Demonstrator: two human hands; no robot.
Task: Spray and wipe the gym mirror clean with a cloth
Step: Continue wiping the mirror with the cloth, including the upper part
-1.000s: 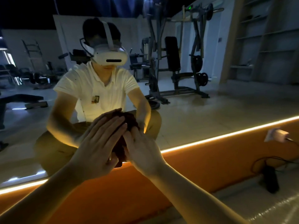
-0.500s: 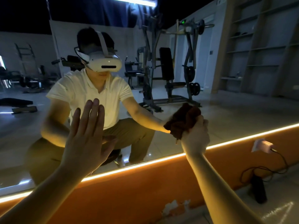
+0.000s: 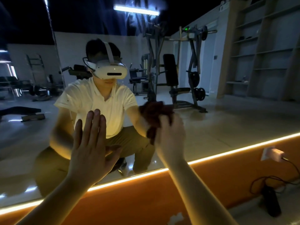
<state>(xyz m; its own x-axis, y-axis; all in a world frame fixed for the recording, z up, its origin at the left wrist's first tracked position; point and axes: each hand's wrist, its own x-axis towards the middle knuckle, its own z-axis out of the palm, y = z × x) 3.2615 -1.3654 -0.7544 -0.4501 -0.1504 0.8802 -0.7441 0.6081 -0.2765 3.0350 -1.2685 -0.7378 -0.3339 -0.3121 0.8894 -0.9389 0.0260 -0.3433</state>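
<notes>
Left arm is stretched forward and up from lower left. Left hand is held flat above the light strip, fingers straight, pressed together and pointed up, thumb spread to the side, palm set against the mirror. Nothing is held in it.

Right arm is raised from lower right across the light strip. Right hand is seen from the back, fingers curled round the cloth, which is gripped.

The cloth is dark red-brown, bunched into a wad and pressed to the glass above the light strip, higher than the left palm. Its long axis is roughly upright; most of it sticks out above the knuckles and a short end hangs below. The edges are blurred.

A white plug is seen just below the light strip, at its right end.
</notes>
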